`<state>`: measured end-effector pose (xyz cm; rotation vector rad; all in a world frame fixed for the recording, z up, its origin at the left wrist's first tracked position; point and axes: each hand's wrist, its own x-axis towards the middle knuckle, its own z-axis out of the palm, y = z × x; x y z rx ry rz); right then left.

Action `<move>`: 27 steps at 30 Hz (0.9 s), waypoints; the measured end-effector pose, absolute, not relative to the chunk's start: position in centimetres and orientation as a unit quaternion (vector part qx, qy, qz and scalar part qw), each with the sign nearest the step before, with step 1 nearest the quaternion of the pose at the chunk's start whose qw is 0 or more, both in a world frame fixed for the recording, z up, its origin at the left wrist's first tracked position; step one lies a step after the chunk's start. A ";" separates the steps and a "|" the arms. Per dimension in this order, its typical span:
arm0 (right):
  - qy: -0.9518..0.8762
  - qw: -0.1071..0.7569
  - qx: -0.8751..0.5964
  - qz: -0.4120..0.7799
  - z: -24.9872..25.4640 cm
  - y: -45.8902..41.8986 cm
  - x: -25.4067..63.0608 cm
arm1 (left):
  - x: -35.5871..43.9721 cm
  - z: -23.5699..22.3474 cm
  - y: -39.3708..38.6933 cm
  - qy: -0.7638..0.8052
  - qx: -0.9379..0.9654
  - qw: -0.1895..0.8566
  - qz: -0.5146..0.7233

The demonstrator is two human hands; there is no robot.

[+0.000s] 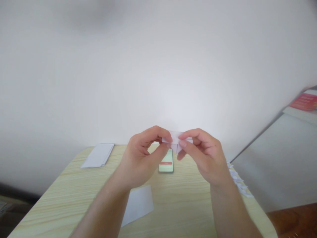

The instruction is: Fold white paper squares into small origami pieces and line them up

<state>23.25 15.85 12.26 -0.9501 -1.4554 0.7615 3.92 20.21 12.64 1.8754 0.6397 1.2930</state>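
Note:
A small piece of folded white paper (pixel 174 136) is held up above the table between both hands. My left hand (pixel 146 155) pinches its left end between thumb and index finger. On the other end, my right hand (pixel 204 153) grips with the thumb in front and fingertips above and behind. A pointed flap hangs below the paper's straight upper band. Beneath the hands lies a phone (pixel 166 167) with a lit screen, its upper part hidden. One flat white sheet (pixel 140 203) rests on the table, partly covered by my left forearm.
On the light wooden table (pixel 183 208), a stack of white paper (pixel 98 155) sits at the back left. Several small folded white papers (pixel 239 181) line the right edge, partly behind my right arm. A white wall (pixel 158 66) rises behind the table.

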 end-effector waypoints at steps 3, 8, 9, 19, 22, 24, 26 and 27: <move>-0.612 0.586 -0.419 0.327 12.2 15.9 23.3 | 4.0 12.7 20.2 0.253 0.736 0.372 0.506; -0.608 0.586 -0.433 0.316 12.2 16.0 23.4 | 3.9 12.8 20.2 0.259 0.743 0.378 0.488; -0.608 0.585 -0.436 0.313 12.1 15.9 23.4 | 3.8 12.8 20.2 0.260 0.745 0.380 0.484; -0.621 0.585 -0.454 0.257 12.3 15.9 23.0 | 4.0 12.6 20.6 0.294 0.712 0.398 0.498; -0.626 0.586 -0.452 0.247 12.2 15.9 22.7 | 4.0 12.6 21.0 0.305 0.722 0.412 0.464; -0.613 0.606 -0.437 0.258 12.1 16.1 22.6 | 4.1 12.6 21.1 0.305 0.727 0.412 0.457; -0.595 0.624 -0.415 0.292 11.9 16.3 22.6 | 4.2 12.6 21.0 0.304 0.720 0.413 0.467; -0.591 0.622 -0.408 0.312 11.9 16.5 22.7 | 4.3 12.6 20.9 0.304 0.717 0.415 0.470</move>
